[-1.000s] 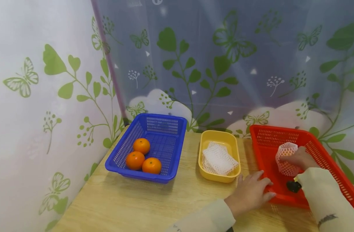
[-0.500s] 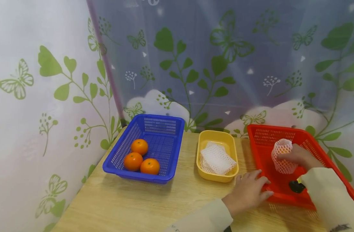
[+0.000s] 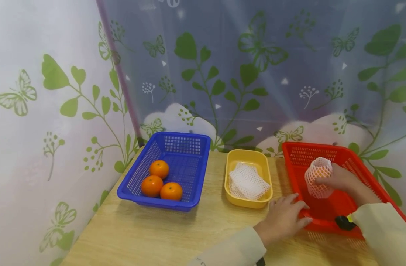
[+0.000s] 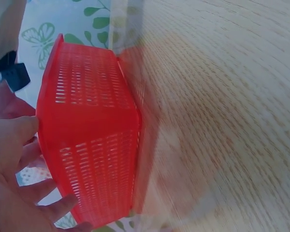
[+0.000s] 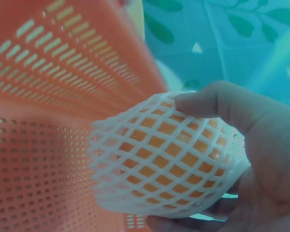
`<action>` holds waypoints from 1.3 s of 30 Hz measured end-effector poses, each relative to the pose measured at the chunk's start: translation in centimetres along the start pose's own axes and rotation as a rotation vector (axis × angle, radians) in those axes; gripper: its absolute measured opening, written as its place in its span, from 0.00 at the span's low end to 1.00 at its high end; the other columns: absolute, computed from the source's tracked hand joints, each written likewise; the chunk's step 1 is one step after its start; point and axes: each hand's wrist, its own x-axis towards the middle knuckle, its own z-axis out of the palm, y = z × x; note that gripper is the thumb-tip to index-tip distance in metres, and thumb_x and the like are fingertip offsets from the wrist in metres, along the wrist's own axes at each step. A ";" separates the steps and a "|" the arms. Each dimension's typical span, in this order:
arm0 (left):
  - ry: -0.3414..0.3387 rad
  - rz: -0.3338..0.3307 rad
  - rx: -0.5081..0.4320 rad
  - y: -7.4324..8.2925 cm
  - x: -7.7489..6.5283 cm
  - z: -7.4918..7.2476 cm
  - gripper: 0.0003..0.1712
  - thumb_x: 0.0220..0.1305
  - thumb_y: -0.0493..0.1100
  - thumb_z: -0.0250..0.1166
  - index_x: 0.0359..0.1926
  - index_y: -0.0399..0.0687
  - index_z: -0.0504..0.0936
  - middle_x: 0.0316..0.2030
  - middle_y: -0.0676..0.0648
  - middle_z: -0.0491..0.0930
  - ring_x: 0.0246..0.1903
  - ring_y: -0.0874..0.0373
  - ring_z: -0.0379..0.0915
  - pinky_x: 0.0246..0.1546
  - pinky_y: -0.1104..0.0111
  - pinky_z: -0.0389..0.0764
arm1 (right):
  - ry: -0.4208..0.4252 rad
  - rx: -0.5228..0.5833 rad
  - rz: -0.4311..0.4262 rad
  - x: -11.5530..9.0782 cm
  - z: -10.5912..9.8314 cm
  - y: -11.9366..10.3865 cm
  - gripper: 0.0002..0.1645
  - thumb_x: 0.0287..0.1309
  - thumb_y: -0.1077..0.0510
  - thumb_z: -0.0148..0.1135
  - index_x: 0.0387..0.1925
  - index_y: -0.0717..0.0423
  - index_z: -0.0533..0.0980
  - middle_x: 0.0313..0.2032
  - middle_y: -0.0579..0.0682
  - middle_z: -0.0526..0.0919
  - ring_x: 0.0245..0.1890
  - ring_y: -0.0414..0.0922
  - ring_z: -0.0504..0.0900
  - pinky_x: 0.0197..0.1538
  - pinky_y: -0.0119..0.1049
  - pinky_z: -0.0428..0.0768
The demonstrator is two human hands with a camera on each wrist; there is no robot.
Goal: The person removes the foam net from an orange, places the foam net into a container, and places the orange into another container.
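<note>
My right hand (image 3: 342, 181) grips an orange (image 5: 159, 166) wrapped in a white foam net sleeve (image 3: 319, 177), inside the red basket (image 3: 326, 147). In the right wrist view the thumb lies across the netting, and the other fingers are partly hidden behind it. Orange skin shows through the mesh. My left hand (image 3: 282, 220) rests with spread, fairly straight fingers on the near left corner of the red basket, its fingertips touching the rim (image 4: 42, 130).
Left on the table (image 3: 123, 229), a blue basket (image 3: 189, 173) holds three bare oranges (image 3: 159, 169). Between the baskets stands a yellow container (image 3: 249, 157) with white foam nets (image 3: 248, 181). A patterned curtain (image 3: 223, 74) hangs close behind, and a patterned wall (image 3: 40, 147) rises at left.
Within the red basket, my right hand has shifted slightly left with the netted orange. My left hand has stayed at the basket corner. The head view has turned slightly.
</note>
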 end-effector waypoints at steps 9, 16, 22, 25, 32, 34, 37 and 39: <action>0.077 -0.044 -0.008 0.0 0.1 0.0 0.43 0.60 0.69 0.60 0.72 0.67 0.56 0.66 0.65 0.64 0.60 0.66 0.66 0.52 0.61 0.73 | -0.010 0.101 -0.083 -2.2 0.6 -2.1 0.33 0.56 0.57 0.65 0.54 0.76 0.64 0.41 0.57 0.80 0.35 0.41 0.77 0.37 0.35 0.79; 0.101 -0.024 -0.097 -0.3 0.0 -0.4 0.54 0.59 0.65 0.65 0.76 0.65 0.41 0.66 0.60 0.65 0.60 0.63 0.67 0.54 0.58 0.74 | 0.020 0.108 -0.084 -3.6 1.1 -3.5 0.40 0.57 0.55 0.67 0.61 0.74 0.60 0.45 0.61 0.79 0.40 0.45 0.77 0.40 0.39 0.79; 0.239 0.036 -0.315 -1.3 -0.2 -1.7 0.43 0.65 0.52 0.60 0.75 0.58 0.49 0.65 0.52 0.65 0.62 0.61 0.65 0.59 0.65 0.72 | 0.030 0.152 -0.061 -4.6 1.2 -4.4 0.43 0.57 0.53 0.67 0.65 0.68 0.57 0.47 0.59 0.79 0.39 0.44 0.77 0.40 0.37 0.80; 0.301 0.068 -0.419 -1.8 0.0 -2.6 0.37 0.70 0.54 0.56 0.74 0.56 0.53 0.66 0.49 0.65 0.64 0.59 0.64 0.60 0.65 0.71 | 0.012 0.211 -0.080 -4.9 1.3 -4.9 0.45 0.58 0.53 0.67 0.67 0.66 0.54 0.48 0.59 0.78 0.40 0.43 0.78 0.41 0.36 0.80; 0.285 0.049 -0.523 -2.9 0.2 -3.5 0.37 0.72 0.61 0.51 0.76 0.64 0.50 0.70 0.51 0.61 0.66 0.58 0.61 0.61 0.59 0.71 | -0.016 0.261 -0.156 -5.5 1.9 -6.1 0.45 0.58 0.56 0.66 0.68 0.67 0.52 0.50 0.61 0.76 0.40 0.40 0.78 0.40 0.33 0.81; 0.286 0.040 -0.549 -3.4 0.2 -3.6 0.38 0.70 0.61 0.53 0.76 0.66 0.49 0.70 0.51 0.60 0.65 0.58 0.62 0.60 0.58 0.72 | -0.020 0.274 -0.177 -5.6 2.2 -6.6 0.45 0.58 0.57 0.67 0.68 0.67 0.53 0.49 0.61 0.76 0.40 0.40 0.79 0.40 0.34 0.82; 0.298 0.025 -0.574 -4.3 0.0 -3.7 0.41 0.68 0.62 0.57 0.76 0.69 0.48 0.69 0.51 0.61 0.62 0.59 0.66 0.57 0.59 0.74 | -0.018 0.292 -0.191 -5.5 2.6 -7.1 0.45 0.57 0.57 0.68 0.68 0.66 0.53 0.49 0.61 0.76 0.40 0.41 0.79 0.40 0.33 0.82; 0.304 0.027 -0.576 -4.7 -0.2 -3.8 0.44 0.66 0.62 0.59 0.76 0.70 0.47 0.68 0.51 0.62 0.60 0.59 0.67 0.55 0.59 0.75 | -0.013 0.308 -0.207 -5.5 2.9 -7.2 0.45 0.57 0.58 0.68 0.68 0.66 0.53 0.49 0.61 0.76 0.41 0.40 0.79 0.40 0.34 0.83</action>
